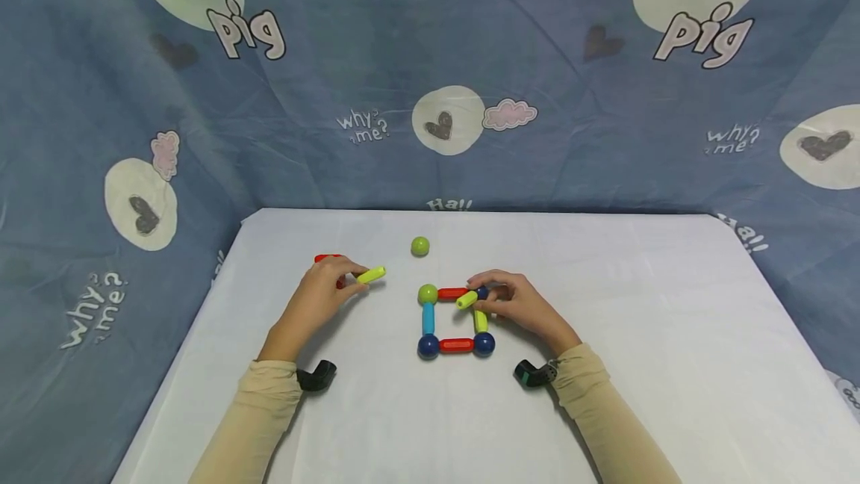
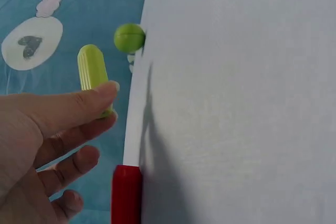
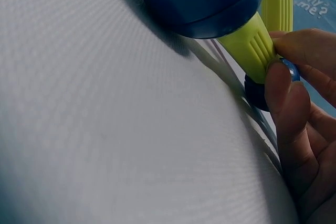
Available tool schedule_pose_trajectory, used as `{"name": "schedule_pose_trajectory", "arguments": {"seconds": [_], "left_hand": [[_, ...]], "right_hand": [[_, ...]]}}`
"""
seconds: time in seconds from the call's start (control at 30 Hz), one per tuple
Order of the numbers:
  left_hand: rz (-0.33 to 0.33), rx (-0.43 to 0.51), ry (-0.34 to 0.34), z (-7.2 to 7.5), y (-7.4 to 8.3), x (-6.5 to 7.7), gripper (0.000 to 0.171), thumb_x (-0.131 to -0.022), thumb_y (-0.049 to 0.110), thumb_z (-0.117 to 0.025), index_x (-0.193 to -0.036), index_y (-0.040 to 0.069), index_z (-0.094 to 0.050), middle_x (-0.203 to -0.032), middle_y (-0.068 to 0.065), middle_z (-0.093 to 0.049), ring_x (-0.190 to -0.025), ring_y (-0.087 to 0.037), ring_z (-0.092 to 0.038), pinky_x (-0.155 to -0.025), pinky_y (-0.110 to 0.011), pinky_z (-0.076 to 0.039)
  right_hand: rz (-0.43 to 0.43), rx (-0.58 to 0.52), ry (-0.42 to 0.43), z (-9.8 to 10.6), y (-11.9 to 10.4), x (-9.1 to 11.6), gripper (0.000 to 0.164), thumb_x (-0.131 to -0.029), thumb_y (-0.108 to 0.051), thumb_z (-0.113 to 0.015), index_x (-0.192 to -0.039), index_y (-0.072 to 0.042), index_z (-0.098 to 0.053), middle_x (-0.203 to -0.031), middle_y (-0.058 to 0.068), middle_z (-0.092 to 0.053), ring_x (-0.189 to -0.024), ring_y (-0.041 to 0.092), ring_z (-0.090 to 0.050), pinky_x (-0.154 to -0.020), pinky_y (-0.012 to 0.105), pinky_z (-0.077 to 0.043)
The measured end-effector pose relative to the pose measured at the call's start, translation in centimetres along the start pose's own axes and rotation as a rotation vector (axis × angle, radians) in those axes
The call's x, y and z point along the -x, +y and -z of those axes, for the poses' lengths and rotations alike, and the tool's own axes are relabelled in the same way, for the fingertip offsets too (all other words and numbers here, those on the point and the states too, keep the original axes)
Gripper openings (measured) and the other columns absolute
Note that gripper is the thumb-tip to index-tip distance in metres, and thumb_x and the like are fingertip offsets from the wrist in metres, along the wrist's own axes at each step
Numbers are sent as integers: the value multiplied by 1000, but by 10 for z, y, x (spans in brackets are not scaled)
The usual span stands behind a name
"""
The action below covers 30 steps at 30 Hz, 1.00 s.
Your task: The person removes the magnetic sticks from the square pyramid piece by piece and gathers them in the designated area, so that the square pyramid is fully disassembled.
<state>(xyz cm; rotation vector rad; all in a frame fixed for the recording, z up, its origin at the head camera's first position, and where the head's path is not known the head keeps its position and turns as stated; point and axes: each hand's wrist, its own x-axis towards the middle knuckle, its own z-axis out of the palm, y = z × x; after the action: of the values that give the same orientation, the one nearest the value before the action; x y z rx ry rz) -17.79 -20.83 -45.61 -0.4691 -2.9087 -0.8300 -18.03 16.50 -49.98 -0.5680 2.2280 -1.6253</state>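
Beige sleeves, head view only, left hand pinching yellow rod

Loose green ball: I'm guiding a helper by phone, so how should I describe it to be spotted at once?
On the white table, find the square of sticks and balls. Beyond its far left corner, toward the patterned cloth, sits the loose green ball. The other green ball forms that corner; this one touches no stick.

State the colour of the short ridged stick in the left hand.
Yellow-green ridged stick, clearest in the left wrist view.
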Motion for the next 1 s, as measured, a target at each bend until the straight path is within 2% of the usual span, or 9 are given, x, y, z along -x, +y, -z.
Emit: {"name": "schedule_pose_trajectory", "arguments": {"seconds": [0.1, 0.23, 0.53, 0.8, 1.0], "left_hand": [[-9, -41, -8, -2, -7, -4, 30, -83, 15, -87, -111, 10, -80, -104, -6, -77, -80, -18, -57, -79, -38, -44], [20, -76, -25, -2, -12, -7, 27, -83, 16, -87, -108, 12, -81, -101, -5, -77, -80, -19, -57, -87, -46, -41], [56, -88, -20, -2, -16, -10, 21, -84, 15, -86, -103, 10, -78, -84, -6, -69, -76, -20, -58, -82, -43, -40], [27, -93, 11, -5, -19, -13, 19, -83, 11, -86, -100, 7, -79, -93, -8, -75, -81, -23, -60, -77, -42, -45], [31, -76, 0, -7, -20, -13, 20, -83, 11, -86, -101, 7, -79, -94, -9, -74, -83, -24, -62, -76, -42, -47]], "right_hand": [[-6, 5, 0, 0, 0, 0, 34, -93, -9, -76, -126, -8, -70, -137, 15, -64, -77, 10, -61, -60, 25, -53], [-8, 6, -5, -1, 1, 0, 33, -93, -9, -76, -126, -10, -70, -136, 12, -65, -77, 10, -61, -60, 25, -53], [11, 2, -3, -2, 0, -1, 32, -93, -8, -76, -125, -8, -70, -134, 14, -65, -75, 9, -61, -59, 26, -53], [17, 2, 2, -1, -1, -1, 32, -93, -9, -76, -124, -8, -70, -133, 15, -66, -76, 8, -61, -58, 27, -54], [11, 10, 9, -1, 0, 0, 32, -93, -9, -77, -124, -9, -71, -133, 13, -66, -76, 9, -61, -59, 26, -54]]}}
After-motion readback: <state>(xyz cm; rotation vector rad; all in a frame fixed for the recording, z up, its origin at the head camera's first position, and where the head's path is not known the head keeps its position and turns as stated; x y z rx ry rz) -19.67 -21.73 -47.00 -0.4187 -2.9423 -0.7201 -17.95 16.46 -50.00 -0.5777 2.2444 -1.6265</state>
